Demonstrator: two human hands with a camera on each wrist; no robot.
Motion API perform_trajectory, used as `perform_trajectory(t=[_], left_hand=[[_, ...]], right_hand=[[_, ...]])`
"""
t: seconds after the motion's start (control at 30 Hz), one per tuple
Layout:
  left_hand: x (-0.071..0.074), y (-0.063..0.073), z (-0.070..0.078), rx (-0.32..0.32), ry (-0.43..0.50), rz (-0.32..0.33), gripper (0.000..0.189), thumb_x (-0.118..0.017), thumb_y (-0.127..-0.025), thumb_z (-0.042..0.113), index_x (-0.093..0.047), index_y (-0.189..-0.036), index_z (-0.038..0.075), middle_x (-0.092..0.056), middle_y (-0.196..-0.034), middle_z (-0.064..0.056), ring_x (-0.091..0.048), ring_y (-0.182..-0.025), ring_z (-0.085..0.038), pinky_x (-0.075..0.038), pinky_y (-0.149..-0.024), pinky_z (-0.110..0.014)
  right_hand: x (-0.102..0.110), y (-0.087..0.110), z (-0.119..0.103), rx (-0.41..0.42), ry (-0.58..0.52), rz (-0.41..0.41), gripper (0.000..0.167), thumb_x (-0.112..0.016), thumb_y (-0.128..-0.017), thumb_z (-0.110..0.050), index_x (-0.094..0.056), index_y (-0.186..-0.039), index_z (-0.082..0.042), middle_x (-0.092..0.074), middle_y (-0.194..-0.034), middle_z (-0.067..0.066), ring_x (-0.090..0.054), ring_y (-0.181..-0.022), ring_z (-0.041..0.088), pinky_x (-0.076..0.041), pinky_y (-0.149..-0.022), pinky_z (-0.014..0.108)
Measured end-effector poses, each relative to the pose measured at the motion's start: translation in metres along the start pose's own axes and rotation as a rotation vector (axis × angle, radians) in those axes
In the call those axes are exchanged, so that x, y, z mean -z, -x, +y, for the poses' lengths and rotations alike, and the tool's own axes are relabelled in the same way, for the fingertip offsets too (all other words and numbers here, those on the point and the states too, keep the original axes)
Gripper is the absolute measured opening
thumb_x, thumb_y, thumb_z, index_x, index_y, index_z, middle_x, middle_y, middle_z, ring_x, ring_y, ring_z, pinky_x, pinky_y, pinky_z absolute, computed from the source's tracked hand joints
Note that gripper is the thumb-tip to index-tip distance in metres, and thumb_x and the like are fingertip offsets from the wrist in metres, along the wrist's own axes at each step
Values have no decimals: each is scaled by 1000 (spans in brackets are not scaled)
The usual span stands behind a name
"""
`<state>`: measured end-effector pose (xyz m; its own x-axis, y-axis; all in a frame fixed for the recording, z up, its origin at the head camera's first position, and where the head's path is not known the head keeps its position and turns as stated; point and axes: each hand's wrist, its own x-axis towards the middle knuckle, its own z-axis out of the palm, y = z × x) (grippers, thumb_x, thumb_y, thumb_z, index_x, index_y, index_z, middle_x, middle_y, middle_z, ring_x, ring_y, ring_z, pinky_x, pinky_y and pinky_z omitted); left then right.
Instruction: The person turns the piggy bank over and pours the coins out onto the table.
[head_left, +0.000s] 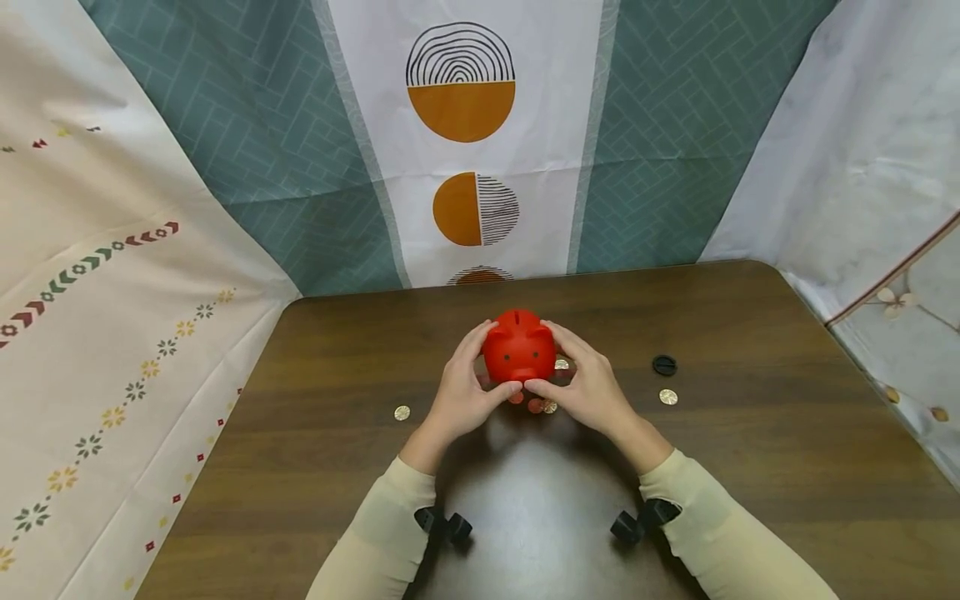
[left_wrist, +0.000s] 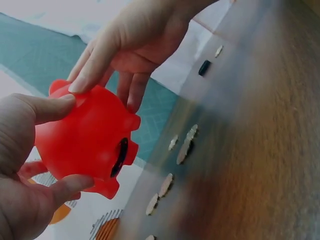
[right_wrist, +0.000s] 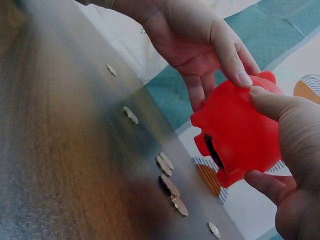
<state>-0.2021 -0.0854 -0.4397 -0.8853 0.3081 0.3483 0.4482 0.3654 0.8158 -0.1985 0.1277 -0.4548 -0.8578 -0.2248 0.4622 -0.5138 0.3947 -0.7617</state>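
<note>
Both hands hold a red piggy bank (head_left: 519, 346) above the table, its face toward me and its coin slot on top. My left hand (head_left: 461, 396) grips one side, thumb at the front near the snout. The right hand (head_left: 592, 387) grips the opposite side in the same way. In the left wrist view a dark round opening (left_wrist: 119, 157) shows in the belly between the stubby legs. Below the bank lie several coins, among them a copper coin (head_left: 536, 406) and a gold coin (head_left: 562, 364), partly hidden by the bank and hands.
A black round plug (head_left: 664, 365) lies on the wooden table (head_left: 750, 483) to the right, with a gold coin (head_left: 668, 397) just in front of it. Another gold coin (head_left: 402, 412) is to the left. Patterned cloth (head_left: 285, 142) hangs behind the table's back edge.
</note>
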Motion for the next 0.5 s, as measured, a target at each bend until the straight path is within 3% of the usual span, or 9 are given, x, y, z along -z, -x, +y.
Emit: perform_trajectory(t=[0.1,0.23,0.3,0.37,0.43,0.5], left_hand=[[-1,1,0,-34,2,14,82,-82,-77,17,-38,-146,17,-31,-153,-2,-46,-126,-21,-58,-73,-42],[2,0,12,-233,38,80,82,-83,-74,7,-39,-144,10,-29,-154,-8,-45,-128,-27,-57,-77,-40],[4,-1,23,-290,57,99,81,-82,-73,3,-40,-143,6,-29,-153,-11,-45,-129,-30,-56,-79,-41],[6,0,32,-247,75,78,79,-81,-74,-1,-39,-141,0,-31,-151,-16,-47,-126,-35,-56,-77,-44],[7,1,35,-132,83,36,78,-80,-75,0,-39,-142,0,-31,-151,-16,-47,-125,-35,-56,-75,-47],[6,2,29,-37,64,12,79,-80,-77,5,-38,-144,4,-33,-151,-14,-48,-124,-33,-57,-73,-46]], right_hand=[[1,1,-2,21,21,12,81,-82,-76,-34,-43,-145,-22,-45,-145,1,-59,-112,22,-57,-78,40],[5,-2,-13,216,20,127,84,-89,-68,-17,-48,-142,-11,-44,-146,7,-59,-116,26,-56,-78,39],[7,-4,-18,258,13,161,86,-90,-66,-12,-49,-141,-9,-43,-147,9,-58,-117,28,-56,-77,38],[7,-4,-18,208,-3,133,84,-89,-68,-16,-49,-141,-9,-47,-144,7,-60,-113,28,-57,-76,38],[5,-4,-15,88,-27,66,81,-86,-72,-23,-47,-143,-14,-48,-142,3,-61,-111,26,-57,-74,36],[2,-4,-11,-15,-32,11,80,-83,-75,-30,-44,-145,-18,-49,-141,-1,-61,-109,23,-58,-73,35]])
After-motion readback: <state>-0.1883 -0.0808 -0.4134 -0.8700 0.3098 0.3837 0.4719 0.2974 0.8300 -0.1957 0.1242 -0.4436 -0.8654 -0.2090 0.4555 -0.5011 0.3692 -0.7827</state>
